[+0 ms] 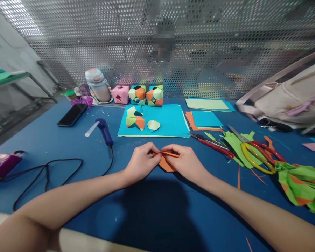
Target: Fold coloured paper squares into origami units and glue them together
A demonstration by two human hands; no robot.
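A small orange paper piece (168, 165) with a folded upper edge is held between both hands near the middle of the table. My left hand (143, 161) pinches its left end with thumb and fingers. On the right end, my right hand (185, 161) grips the folded strip. Just beyond the hands lie large blue sheets (168, 117), bearing a joined green, cream and orange paper piece (134, 120) and a separate pale green folded piece (153, 125). Three paper balls stand behind: one pink (120, 94), two multicoloured (138, 95).
A blue glue gun (104, 131) with its cord lies left, near a black phone (72, 114) and a bottle (98, 86). Right are blue squares (206, 119), a red-handled cutter (215, 145), scissors (257, 154), green scraps and a bag (291, 91). Perforated metal (115, 42) rises behind.
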